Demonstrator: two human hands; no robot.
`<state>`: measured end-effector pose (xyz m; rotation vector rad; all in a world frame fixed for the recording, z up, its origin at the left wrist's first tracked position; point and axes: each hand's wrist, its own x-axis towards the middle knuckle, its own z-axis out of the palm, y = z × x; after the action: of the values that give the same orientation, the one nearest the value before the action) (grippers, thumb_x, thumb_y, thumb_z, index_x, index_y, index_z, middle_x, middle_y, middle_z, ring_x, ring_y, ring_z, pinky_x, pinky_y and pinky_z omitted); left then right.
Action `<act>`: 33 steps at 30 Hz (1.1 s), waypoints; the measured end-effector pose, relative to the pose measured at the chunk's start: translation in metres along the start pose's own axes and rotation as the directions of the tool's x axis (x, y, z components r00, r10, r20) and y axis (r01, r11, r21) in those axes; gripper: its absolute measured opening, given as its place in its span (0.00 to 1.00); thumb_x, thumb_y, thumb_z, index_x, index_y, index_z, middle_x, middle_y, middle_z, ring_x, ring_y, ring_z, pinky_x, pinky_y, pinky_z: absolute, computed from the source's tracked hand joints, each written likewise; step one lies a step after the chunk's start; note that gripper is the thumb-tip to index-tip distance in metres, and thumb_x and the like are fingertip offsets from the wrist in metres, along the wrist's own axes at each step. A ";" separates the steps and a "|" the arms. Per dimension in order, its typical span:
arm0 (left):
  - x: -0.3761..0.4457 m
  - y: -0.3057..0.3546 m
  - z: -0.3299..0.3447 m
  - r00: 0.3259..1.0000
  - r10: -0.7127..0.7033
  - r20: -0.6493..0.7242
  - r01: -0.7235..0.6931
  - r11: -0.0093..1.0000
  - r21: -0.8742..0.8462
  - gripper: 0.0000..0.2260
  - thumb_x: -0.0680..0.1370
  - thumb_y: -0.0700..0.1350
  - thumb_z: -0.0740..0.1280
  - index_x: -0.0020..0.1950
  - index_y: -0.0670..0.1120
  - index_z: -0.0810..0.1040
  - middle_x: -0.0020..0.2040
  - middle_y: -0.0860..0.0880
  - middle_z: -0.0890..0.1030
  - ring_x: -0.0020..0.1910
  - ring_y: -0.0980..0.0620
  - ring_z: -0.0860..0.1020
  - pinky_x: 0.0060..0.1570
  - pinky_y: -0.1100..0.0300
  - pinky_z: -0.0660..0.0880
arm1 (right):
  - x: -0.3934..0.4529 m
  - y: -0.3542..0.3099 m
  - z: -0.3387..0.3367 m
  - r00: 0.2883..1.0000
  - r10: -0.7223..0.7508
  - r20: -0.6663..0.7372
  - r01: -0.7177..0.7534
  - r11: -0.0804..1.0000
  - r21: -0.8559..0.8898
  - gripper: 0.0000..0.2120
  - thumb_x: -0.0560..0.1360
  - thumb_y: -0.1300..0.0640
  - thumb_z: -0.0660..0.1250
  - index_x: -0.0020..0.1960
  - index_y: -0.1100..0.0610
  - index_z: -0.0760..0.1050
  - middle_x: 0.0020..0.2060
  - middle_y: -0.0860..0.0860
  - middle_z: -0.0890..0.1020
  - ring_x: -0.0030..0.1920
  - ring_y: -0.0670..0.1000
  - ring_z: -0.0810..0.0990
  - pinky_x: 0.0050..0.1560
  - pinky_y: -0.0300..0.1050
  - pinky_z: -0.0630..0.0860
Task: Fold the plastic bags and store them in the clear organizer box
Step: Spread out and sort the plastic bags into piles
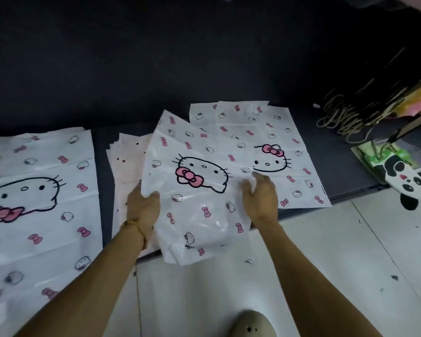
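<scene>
A white plastic bag (199, 198) printed with a cat face and pink bows lies tilted at the centre, half over the dark mat's front edge. My left hand (143, 207) grips its left edge, thumb on top. My right hand (260, 197) pinches a bunched fold near its right side. Beneath it lies another flat bag of the same print (277, 142). A larger spread of such bags (39, 203) covers the left. No clear organizer box is in view.
A stack of pale pink sheets (127, 161) sits between the left spread and the centre bag. A panda-print bag (404, 183), green packets and rope-handled paper bags (345, 117) crowd the right. A dark mat (338, 154) meets white floor tiles (326, 251) in front.
</scene>
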<state>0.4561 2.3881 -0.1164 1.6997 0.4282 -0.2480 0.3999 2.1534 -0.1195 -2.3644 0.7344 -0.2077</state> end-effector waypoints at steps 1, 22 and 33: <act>0.001 -0.003 -0.006 1.000 -0.012 -0.028 0.011 0.999 -0.031 0.14 0.78 0.35 0.60 0.60 0.47 0.76 0.50 0.49 0.79 0.46 0.48 0.78 0.48 0.54 0.76 | 0.010 0.010 0.000 0.999 0.033 -0.028 -0.036 0.996 -0.084 0.25 0.79 0.49 0.61 0.72 0.60 0.65 0.71 0.57 0.68 0.71 0.57 0.64 0.69 0.53 0.64; 0.005 -0.012 -0.034 0.995 -0.100 0.003 0.100 0.988 -0.122 0.11 0.81 0.43 0.58 0.61 0.45 0.75 0.47 0.47 0.80 0.44 0.46 0.78 0.48 0.50 0.77 | 0.006 -0.050 -0.041 0.983 -0.121 -0.137 0.154 0.953 0.261 0.19 0.83 0.54 0.53 0.33 0.53 0.60 0.28 0.46 0.64 0.30 0.47 0.62 0.33 0.42 0.62; 0.003 0.000 -0.046 0.916 -0.333 0.222 0.364 0.925 -0.113 0.14 0.71 0.43 0.73 0.55 0.41 0.80 0.52 0.41 0.82 0.48 0.41 0.81 0.48 0.50 0.79 | -0.081 -0.072 0.024 0.559 -0.336 0.758 0.304 0.934 0.190 0.17 0.80 0.50 0.61 0.34 0.54 0.68 0.29 0.45 0.68 0.30 0.42 0.66 0.35 0.38 0.65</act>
<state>0.4556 2.4334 -0.1102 1.4244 0.5864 -0.6272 0.3728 2.2565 -0.0901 -2.2026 -0.1450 0.6464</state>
